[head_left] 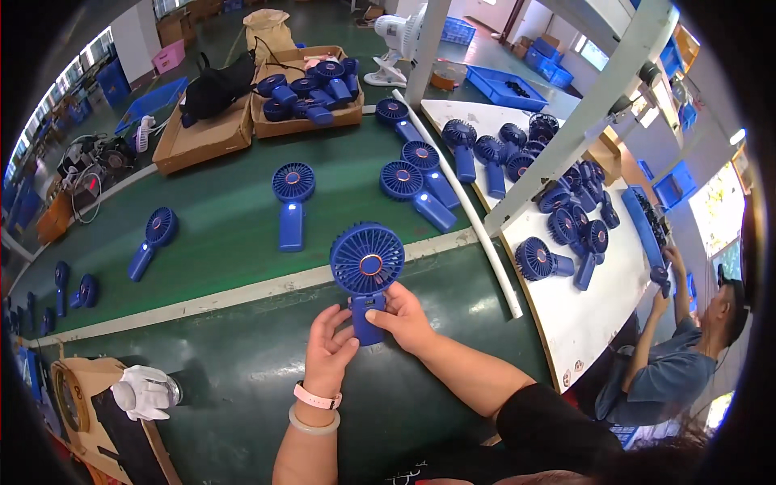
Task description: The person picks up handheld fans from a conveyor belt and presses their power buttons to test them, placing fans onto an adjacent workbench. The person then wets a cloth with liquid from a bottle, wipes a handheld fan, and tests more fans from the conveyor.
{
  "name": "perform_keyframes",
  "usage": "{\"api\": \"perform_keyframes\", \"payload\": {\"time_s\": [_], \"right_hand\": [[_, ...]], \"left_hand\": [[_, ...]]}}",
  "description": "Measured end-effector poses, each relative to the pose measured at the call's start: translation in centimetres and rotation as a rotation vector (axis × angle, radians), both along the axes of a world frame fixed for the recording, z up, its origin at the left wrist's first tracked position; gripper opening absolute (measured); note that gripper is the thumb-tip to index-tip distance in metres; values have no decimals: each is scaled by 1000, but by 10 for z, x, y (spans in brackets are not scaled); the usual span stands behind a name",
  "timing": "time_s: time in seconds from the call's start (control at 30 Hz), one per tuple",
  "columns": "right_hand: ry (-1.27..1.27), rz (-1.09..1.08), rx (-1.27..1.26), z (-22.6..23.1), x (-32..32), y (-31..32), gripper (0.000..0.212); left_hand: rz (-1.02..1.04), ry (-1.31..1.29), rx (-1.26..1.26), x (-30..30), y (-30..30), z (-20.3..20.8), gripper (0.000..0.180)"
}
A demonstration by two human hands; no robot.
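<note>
A blue handheld fan (368, 259) is upright in front of me, its round grille facing me and its handle pointing down. My right hand (402, 322) grips the handle from the right, with the thumb pressed on its front near the top. On the other side my left hand (330, 343), with a pink watch band and a pale bangle at its wrist, has its fingers curled against the handle's lower left edge. Beyond them on the green belt lie more blue fans, the nearest being one fan (292, 202) just behind and a pair (416, 190) to the right.
A white table (566, 323) on the right bears several blue fans, with a metal post (558, 145) and a white tube (461, 202) before it. Cardboard boxes (202, 145) stand past the belt. A white-wrapped bottle (145, 394) is at lower left. A co-worker (675, 356) handles a fan.
</note>
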State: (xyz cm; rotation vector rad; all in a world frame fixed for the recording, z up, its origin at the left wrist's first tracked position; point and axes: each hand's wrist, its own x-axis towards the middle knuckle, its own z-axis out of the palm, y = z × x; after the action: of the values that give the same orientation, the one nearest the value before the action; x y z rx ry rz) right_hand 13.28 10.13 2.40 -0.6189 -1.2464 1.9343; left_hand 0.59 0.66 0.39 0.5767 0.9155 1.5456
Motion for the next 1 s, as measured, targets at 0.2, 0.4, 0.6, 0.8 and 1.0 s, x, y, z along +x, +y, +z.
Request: {"api": "perform_keyframes", "payload": {"time_s": [0.2,0.4,0.6,0.8,1.0], "right_hand": [[-227,-22,450,-17,3,3,41],[-299,112,731,-12,-1,1,41],[-452,-26,487,-21,-1,52,40],[-1490,-713,984,-16,39,154,56],[-1691,-654,940,-13,24,148,54]], "left_hand": [[-158,-140,3,-2,0,13,64],[-70,-121,-35,-1,-3,10,57],[-75,-306,60,-4,-5,9,54],[-135,-514,197,-5,-2,3,44],[-150,-503,231,-12,-6,1,43]]}}
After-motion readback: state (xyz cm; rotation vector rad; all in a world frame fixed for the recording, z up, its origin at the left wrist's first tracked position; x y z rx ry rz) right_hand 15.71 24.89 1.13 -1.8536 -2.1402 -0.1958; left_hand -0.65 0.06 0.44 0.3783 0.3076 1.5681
